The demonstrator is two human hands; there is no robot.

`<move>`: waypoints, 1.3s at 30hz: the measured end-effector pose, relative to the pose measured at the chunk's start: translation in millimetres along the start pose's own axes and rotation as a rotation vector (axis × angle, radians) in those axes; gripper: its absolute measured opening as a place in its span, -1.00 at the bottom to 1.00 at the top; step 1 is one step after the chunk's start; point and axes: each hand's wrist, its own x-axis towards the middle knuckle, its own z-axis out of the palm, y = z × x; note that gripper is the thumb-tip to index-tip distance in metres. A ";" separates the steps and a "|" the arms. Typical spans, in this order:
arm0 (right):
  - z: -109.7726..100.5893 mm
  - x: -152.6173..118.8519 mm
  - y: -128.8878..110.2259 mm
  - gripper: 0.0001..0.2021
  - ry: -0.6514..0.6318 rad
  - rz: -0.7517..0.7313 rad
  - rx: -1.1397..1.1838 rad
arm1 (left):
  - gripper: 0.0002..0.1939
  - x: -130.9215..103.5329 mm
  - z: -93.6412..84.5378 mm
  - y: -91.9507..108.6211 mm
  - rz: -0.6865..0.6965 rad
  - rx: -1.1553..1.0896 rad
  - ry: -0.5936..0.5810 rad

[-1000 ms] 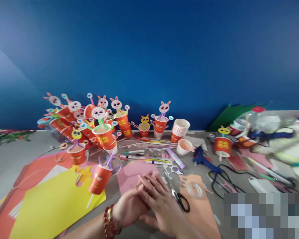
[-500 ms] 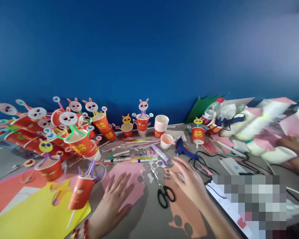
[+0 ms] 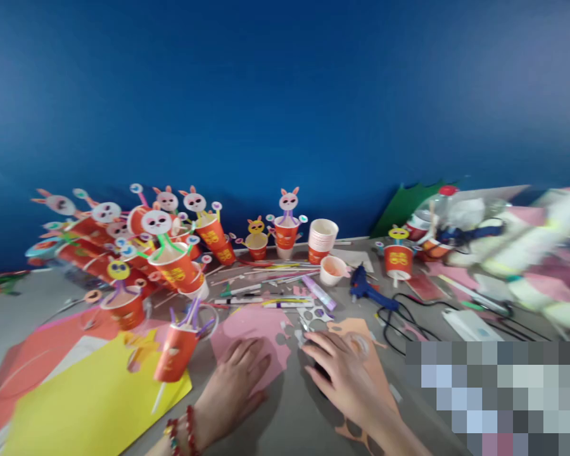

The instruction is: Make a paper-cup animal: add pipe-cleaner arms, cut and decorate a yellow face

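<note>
My left hand, a red bead bracelet on its wrist, rests palm down with fingers spread on pink paper with round holes. My right hand lies over black-handled scissors, its fingers stretched and apart. Most of the scissors' handles are hidden beneath it; whether the fingers touch them I cannot tell. Orange paper with cut holes lies partly under that hand. Just left stands a tilted red paper cup with purple pipe cleaners.
Red cups with rabbit faces crowd the left, behind yellow paper. Pens and a glue stick lie ahead. Stacked cups stand at the back. Right are a blue glue gun, cables and a white phone-like device.
My right hand has come down and left onto the scissors, covering their handles. My left hand stays on the pink paper. The view has turned left; the other person's hand is out of view.
</note>
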 end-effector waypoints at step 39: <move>-32.9 26.1 96.9 -0.73 0.030 0.333 -0.326 | -0.44 0.3 21.5 -7.4 0.119 0.250 0.258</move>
